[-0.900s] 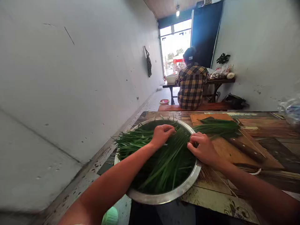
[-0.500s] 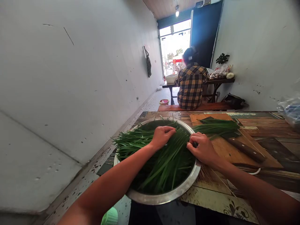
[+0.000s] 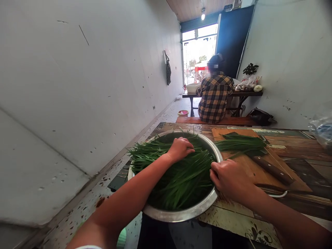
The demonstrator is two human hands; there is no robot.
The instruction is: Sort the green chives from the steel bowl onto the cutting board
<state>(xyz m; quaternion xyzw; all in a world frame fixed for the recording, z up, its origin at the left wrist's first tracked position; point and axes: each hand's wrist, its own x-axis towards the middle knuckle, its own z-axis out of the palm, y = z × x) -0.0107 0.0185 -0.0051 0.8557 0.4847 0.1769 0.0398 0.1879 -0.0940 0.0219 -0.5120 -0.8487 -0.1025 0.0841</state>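
Note:
Long green garlic chives (image 3: 178, 186) fill a round steel basin (image 3: 171, 217) at the table's near edge, with some tips hanging past the left rim. My left hand (image 3: 181, 149) is over the middle of the basin, fingers curled and thumb drawn in just above the leaves; what it pinches is hidden. At the right rim, my right hand (image 3: 225, 174) is closed on the ends of a bunch of chives that fans down to the left inside the basin.
Right of the basin, a wooden cutting board (image 3: 245, 169) carries another bunch of chives (image 3: 241, 143) and a brown-handled knife (image 3: 273, 170). A plastic bag (image 3: 321, 128) lies at the far right. Ahead, a person in a plaid shirt (image 3: 214, 97) sits on a bench (image 3: 189, 119).
My right hand has moved down and right and closed on the chive ends. My left hand has tilted, its fingers curling lower. The bunch of chives lies lower in the basin.

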